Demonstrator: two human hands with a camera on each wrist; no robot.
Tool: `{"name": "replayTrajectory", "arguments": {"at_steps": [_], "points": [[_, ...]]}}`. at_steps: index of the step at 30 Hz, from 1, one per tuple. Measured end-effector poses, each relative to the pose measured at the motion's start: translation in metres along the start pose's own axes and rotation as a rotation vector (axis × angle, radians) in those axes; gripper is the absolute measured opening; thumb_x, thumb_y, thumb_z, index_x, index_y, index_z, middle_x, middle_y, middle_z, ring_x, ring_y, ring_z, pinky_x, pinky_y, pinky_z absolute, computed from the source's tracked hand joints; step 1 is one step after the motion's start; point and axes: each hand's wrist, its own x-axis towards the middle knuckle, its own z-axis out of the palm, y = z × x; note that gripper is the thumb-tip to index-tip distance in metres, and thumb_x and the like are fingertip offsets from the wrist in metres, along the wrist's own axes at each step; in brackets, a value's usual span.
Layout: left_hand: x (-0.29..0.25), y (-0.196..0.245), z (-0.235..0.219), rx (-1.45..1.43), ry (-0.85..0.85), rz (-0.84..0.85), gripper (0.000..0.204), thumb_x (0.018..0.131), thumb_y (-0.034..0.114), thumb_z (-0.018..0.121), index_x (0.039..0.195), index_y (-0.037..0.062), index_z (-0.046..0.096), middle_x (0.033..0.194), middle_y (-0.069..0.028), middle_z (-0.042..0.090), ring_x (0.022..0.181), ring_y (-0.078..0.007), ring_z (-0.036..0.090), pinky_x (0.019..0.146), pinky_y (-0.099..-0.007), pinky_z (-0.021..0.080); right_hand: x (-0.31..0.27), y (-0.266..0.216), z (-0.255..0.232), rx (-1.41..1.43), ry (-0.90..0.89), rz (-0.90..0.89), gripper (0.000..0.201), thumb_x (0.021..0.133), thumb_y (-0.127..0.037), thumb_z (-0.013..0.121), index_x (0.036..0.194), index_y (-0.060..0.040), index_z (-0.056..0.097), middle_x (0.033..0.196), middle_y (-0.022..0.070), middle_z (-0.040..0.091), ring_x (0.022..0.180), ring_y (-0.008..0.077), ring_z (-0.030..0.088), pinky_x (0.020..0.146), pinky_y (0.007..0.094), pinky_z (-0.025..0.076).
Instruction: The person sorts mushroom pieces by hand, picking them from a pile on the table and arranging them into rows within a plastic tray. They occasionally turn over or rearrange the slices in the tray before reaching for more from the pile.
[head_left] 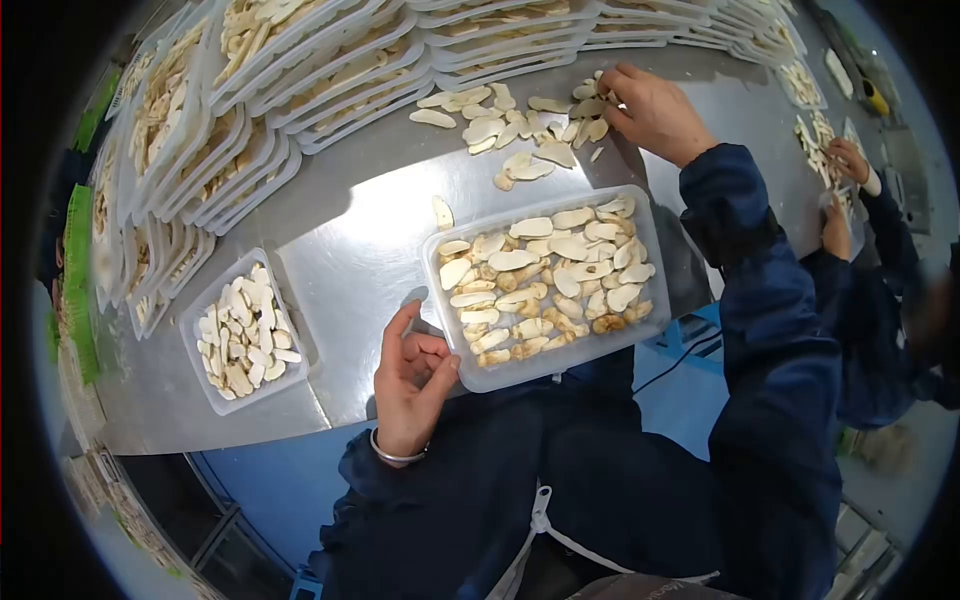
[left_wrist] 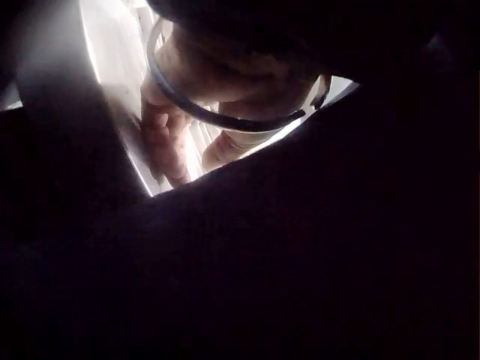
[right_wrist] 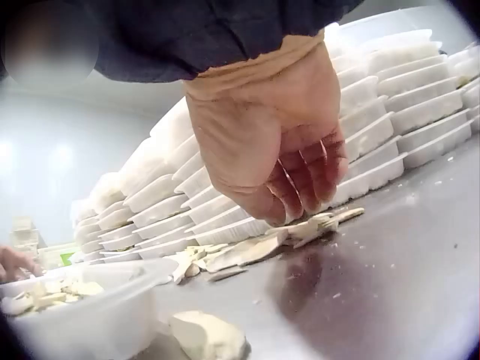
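Note:
A clear plastic tray (head_left: pixel 652 300) lined with rows of pale mushroom slices (head_left: pixel 565 281) lies before me at the table's front edge. My left hand (head_left: pixel 410 385) holds its near left corner, thumb at the rim and fingers bent beside it; sleeve and shadow hide most of that hand (left_wrist: pixel 225 82) in the left wrist view. Beyond the tray, my right hand (head_left: pixel 655 115) reaches down to loose mushroom slices (head_left: pixel 515 130) scattered on the steel table. In the right wrist view that hand's curled fingers (right_wrist: pixel 289 199) and thumb come together on slices (right_wrist: pixel 304 229) at the pile.
A smaller tub (head_left: pixel 298 370) of mushroom slices stands at the left. Stacked filled trays (head_left: pixel 345 125) line the table's far and left sides. One stray slice (head_left: pixel 442 212) lies on the metal table (head_left: pixel 350 270) by the tray. Another person's hands (head_left: pixel 838 230) work at the right.

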Motion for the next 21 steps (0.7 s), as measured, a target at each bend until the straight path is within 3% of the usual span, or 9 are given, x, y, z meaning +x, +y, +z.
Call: {"name": "replayTrajectory", "arguments": {"at_steps": [9,13,14,17,21], "points": [[0.009,-0.002,-0.001,-0.036,-0.022,-0.002,0.068,0.088,-0.009,0.062,0.149,-0.0003,0.032,0.089,-0.0033,0.059,0.072,-0.0073,0.059,0.065,-0.0207,0.049,0.003,0.024,0.015,0.127,-0.060,-0.030,0.015,0.083,-0.012,0.062,0.094,-0.0020,0.063,0.093,0.0134,0.064,0.085,0.0331,0.064,0.077,0.0411,0.051],[0.011,-0.005,-0.003,-0.050,-0.009,0.029,0.066,0.089,-0.008,0.063,0.147,-0.0011,0.034,0.088,-0.0031,0.060,0.068,-0.0064,0.058,0.062,-0.0195,0.049,-0.003,0.029,0.008,0.239,-0.115,0.023,0.015,0.083,-0.014,0.065,0.091,-0.0014,0.064,0.087,0.0103,0.062,0.077,0.0264,0.060,0.073,0.0359,0.049],[0.012,-0.005,-0.002,-0.063,-0.006,0.029,0.065,0.089,-0.008,0.063,0.147,-0.0017,0.034,0.088,-0.0031,0.060,0.068,-0.0063,0.058,0.061,-0.0192,0.049,-0.005,0.028,0.005,0.318,-0.177,0.118,0.018,0.084,-0.015,0.065,0.097,-0.0026,0.065,0.085,0.0073,0.060,0.075,0.0217,0.058,0.072,0.0335,0.049],[0.011,-0.006,-0.001,-0.048,-0.003,0.050,0.064,0.090,-0.008,0.062,0.147,-0.0016,0.034,0.088,-0.0031,0.059,0.067,-0.0063,0.057,0.061,-0.0195,0.049,-0.015,0.020,-0.005,0.372,-0.163,0.171,0.020,0.086,-0.015,0.064,0.102,-0.0032,0.066,0.087,0.0058,0.059,0.077,0.0189,0.057,0.073,0.0326,0.048],[0.011,-0.010,-0.002,-0.038,-0.007,0.067,0.064,0.090,-0.009,0.061,0.147,-0.0016,0.034,0.088,-0.0033,0.059,0.067,-0.0065,0.057,0.060,-0.0196,0.049,-0.019,0.018,0.009,0.108,-0.034,-0.037,0.022,0.087,-0.016,0.064,0.105,-0.0042,0.066,0.096,0.0112,0.060,0.085,0.0267,0.062,0.078,0.0366,0.050]]}}
